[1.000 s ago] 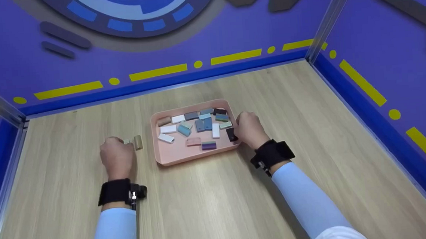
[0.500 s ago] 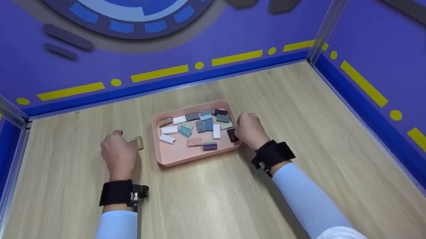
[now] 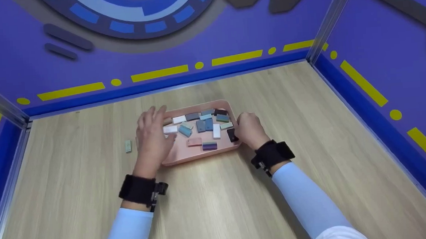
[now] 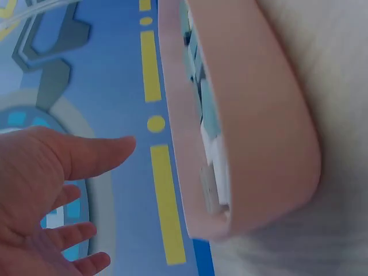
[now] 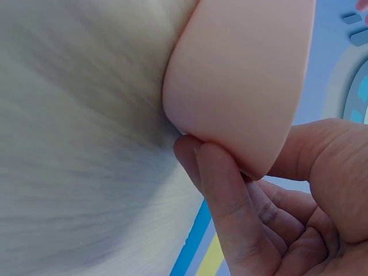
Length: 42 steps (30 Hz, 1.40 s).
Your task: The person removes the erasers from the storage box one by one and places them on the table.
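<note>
A pink tray (image 3: 185,156) with rounded corners holds several small rectangular blocks in white, blue, grey, black and green. My left hand (image 3: 152,138) is over the tray's left end, fingers spread and thumb apart, hiding part of that end. In the left wrist view nothing shows between the thumb and fingers of that left hand (image 4: 63,172). My right hand (image 3: 250,130) grips the tray's right wall; the right wrist view shows its thumb inside and fingers (image 5: 224,195) curled under the outer side. A pale green block (image 3: 128,146) lies on the table, left of my left hand.
The wooden table (image 3: 211,209) runs up to blue-purple panels (image 3: 251,30) at the back and sides, marked with yellow stripes. Metal posts (image 3: 331,17) stand at the corners. Both wrists wear black straps (image 3: 137,188) with small cameras.
My left hand has moved right, from beside the tan block to over the tray's left end, and its fingers have spread. The tan block no longer shows on the table. My right hand stays put.
</note>
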Each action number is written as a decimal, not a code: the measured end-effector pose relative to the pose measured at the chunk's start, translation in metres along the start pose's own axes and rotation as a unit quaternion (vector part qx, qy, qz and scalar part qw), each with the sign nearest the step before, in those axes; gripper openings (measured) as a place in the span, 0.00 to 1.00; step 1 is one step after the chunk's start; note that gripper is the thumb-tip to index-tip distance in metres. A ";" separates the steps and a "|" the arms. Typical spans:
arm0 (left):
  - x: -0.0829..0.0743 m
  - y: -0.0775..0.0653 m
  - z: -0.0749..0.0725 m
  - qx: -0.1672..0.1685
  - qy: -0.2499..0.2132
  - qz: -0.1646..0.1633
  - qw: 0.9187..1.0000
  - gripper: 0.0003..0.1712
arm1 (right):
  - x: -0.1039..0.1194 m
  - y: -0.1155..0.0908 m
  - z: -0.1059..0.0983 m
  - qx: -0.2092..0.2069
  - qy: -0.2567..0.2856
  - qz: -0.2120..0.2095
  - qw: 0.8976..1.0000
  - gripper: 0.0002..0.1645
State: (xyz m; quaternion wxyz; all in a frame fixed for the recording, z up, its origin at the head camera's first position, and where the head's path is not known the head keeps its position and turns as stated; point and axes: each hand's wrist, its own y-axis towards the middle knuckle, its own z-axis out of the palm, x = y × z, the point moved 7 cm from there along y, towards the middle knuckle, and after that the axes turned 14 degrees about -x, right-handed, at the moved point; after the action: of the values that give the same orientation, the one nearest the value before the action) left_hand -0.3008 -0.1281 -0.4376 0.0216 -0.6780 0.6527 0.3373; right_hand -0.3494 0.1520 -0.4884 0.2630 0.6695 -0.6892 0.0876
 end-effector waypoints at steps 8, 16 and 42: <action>-0.027 -0.012 0.036 0.050 0.018 0.054 0.997 0.43 | -0.001 0.000 0.001 0.003 0.000 0.014 1.000 0.15; -0.040 -0.023 0.057 0.078 0.004 0.098 0.992 0.23 | 0.001 0.000 -0.001 -0.003 -0.002 -0.003 1.000 0.17; -0.033 -0.029 0.075 0.108 -0.015 0.084 0.991 0.06 | -0.001 0.000 0.002 0.008 0.001 0.016 1.000 0.10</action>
State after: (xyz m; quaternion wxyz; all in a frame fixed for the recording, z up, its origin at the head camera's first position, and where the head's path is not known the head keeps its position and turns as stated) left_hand -0.3046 -0.0596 -0.4910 0.0763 -0.6096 0.7392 0.2759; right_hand -0.3496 0.1523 -0.4909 0.2564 0.6605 -0.6989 0.0979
